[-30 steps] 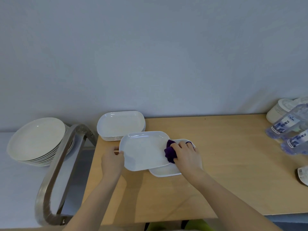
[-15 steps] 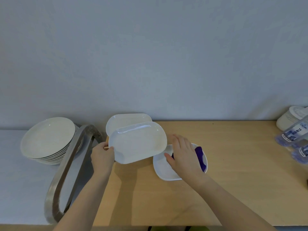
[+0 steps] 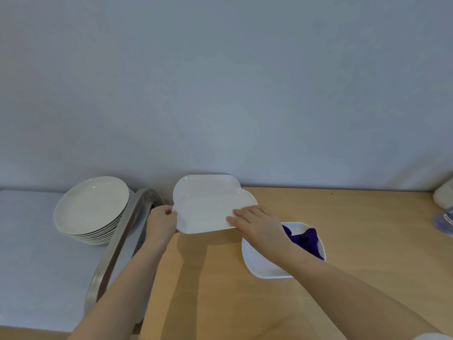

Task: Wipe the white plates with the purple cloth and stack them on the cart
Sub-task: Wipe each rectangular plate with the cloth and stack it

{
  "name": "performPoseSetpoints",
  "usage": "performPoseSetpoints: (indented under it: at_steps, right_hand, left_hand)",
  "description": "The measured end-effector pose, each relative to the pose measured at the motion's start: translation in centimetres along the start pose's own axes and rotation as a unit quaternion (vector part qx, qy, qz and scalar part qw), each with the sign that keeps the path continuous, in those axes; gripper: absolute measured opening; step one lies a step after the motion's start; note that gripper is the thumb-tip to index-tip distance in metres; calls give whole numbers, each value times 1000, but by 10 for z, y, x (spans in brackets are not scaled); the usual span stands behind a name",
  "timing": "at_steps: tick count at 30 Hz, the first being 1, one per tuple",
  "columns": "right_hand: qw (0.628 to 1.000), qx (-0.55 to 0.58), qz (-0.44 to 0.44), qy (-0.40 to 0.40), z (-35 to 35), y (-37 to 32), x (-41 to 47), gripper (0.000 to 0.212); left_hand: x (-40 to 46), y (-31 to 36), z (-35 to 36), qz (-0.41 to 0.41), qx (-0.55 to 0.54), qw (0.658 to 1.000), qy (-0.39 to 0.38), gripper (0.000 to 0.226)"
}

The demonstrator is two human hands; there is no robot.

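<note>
My left hand point(image 3: 160, 220) grips the left edge of a white rectangular plate point(image 3: 208, 214), held just over the stack of matching plates point(image 3: 203, 184) at the table's back left. My right hand point(image 3: 257, 224) lies on that plate's right end with its fingers stretched flat on top. The purple cloth point(image 3: 305, 240) lies crumpled and untouched in another white plate point(image 3: 262, 266) on the wooden table point(image 3: 355, 253), just right of my right wrist. The cart point(image 3: 31, 253) stands to the left with its white top.
A stack of round white plates point(image 3: 90, 207) sits on the cart beside its metal handle point(image 3: 115, 246). At the table's far right edge are a white container point(image 3: 445, 196) and a plastic bottle point(image 3: 443, 222). A wall runs close behind.
My right hand let go of the cloth, leaving it in the lower plate, and came onto the lifted plate. My left hand carried that plate up and back over the rectangular stack.
</note>
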State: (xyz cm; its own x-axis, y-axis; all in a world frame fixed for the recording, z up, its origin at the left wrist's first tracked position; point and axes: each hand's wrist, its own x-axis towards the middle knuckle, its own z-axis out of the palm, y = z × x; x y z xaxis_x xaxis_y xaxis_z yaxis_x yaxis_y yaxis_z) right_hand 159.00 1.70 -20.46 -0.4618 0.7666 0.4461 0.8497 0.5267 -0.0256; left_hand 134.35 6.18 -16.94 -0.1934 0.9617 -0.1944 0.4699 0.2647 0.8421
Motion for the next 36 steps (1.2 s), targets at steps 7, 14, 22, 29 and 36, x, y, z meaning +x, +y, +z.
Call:
performPoseSetpoints:
  at_steps: [7,14,22,29,36]
  right_hand:
    - [999,-24,45,12,15,-2,22,52]
    - [998,-23,59,-30,38,2,37,49]
    - [995,-7,81,-61,60,8,47,52]
    - [995,-23,89,-39,77,8,51,44]
    - [995,-37,85,-46,89,8,48,32]
  left_hand:
    - [8,1,4,346,314,881,75,38]
    - [20,-9,25,449,396,800,-19,37]
    - [40,-25,37,433,414,801,-17,37]
    - [54,-28,43,457,386,801,22,31]
    - [62,-43,48,452,385,804,16,27]
